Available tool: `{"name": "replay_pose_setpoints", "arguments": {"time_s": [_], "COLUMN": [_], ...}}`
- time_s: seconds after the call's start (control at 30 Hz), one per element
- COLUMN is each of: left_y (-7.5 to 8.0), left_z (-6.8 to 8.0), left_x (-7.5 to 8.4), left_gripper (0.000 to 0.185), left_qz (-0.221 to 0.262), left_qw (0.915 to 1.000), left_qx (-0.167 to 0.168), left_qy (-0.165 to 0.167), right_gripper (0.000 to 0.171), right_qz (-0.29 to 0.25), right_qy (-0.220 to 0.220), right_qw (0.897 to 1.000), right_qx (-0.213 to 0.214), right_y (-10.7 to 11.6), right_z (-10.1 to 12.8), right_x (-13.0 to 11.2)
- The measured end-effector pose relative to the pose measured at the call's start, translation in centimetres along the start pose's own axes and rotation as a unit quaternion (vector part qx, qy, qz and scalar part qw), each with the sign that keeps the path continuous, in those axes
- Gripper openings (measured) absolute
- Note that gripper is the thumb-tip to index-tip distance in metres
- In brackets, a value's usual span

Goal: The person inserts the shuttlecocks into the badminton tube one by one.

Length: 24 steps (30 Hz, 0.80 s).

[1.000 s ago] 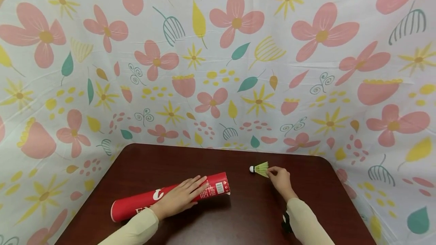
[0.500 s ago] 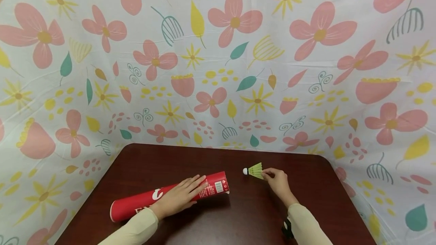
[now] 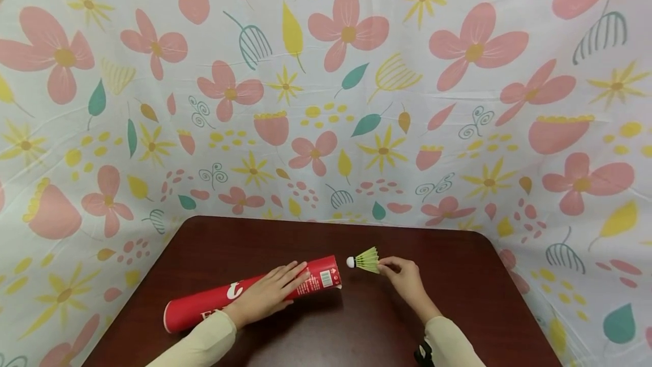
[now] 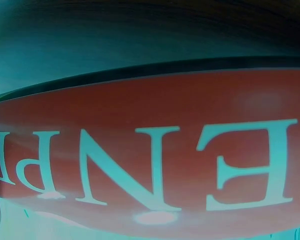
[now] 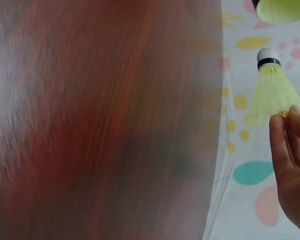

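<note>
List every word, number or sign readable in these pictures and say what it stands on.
"ENP", then a letter cut off at the frame edge: large white letters on the red tube, upside down in the left wrist view.
White logo mark on the tube: no letters readable.
Barcode label near the tube's open end: too small to read.

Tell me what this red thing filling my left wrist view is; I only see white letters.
Observer: A long red tube lying on its side on the dark table.
Operator: Is my left hand on it?
Observer: Yes, the left hand rests flat on top, fingers straight.
Operator: And the right hand?
Observer: The right hand pinches a yellow-green shuttlecock by its skirt, white cork end pointing at the tube's end, not touching it.
</note>
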<state>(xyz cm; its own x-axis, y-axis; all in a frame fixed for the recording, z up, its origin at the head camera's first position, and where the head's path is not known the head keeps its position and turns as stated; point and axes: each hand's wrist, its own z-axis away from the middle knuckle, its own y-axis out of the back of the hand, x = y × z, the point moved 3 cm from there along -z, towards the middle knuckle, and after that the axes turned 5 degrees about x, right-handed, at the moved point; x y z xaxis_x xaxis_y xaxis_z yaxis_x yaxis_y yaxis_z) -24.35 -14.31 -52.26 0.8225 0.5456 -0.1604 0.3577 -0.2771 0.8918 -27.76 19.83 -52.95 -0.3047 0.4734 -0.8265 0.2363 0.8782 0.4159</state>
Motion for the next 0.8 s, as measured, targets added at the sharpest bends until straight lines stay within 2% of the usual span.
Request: {"name": "replay_pose_setpoints", "arguments": {"time_s": [0.1,0.3,0.57,0.8], "left_y": [0.0,0.0,0.4,0.3], "left_z": [0.0,-0.1,-0.2,-0.5], "left_x": [0.1,0.1,0.3,0.3], "left_gripper": [0.091,0.091,0.089,0.090], "left_qz": [0.000,0.006,0.016,0.010], "left_qw": [1.0000,1.0000,0.9999,0.9999], "left_qx": [-0.002,-0.003,0.001,0.000], "left_qy": [0.001,0.003,0.000,-0.001], "right_gripper": [0.009,0.010,0.009,0.007], "right_qz": [-0.017,-0.039,-0.059,-0.072], "right_qy": [-0.007,0.012,0.014,0.040], "right_qw": [1.000,0.999,0.998,0.996], "right_qx": [-0.007,-0.005,-0.025,-0.039], "right_y": [-0.5,-1.2,-2.7,-2.8], "right_z": [0.4,0.9,1.3,1.8], "right_x": [-0.5,-1.7,-3.1,-6.9]}}
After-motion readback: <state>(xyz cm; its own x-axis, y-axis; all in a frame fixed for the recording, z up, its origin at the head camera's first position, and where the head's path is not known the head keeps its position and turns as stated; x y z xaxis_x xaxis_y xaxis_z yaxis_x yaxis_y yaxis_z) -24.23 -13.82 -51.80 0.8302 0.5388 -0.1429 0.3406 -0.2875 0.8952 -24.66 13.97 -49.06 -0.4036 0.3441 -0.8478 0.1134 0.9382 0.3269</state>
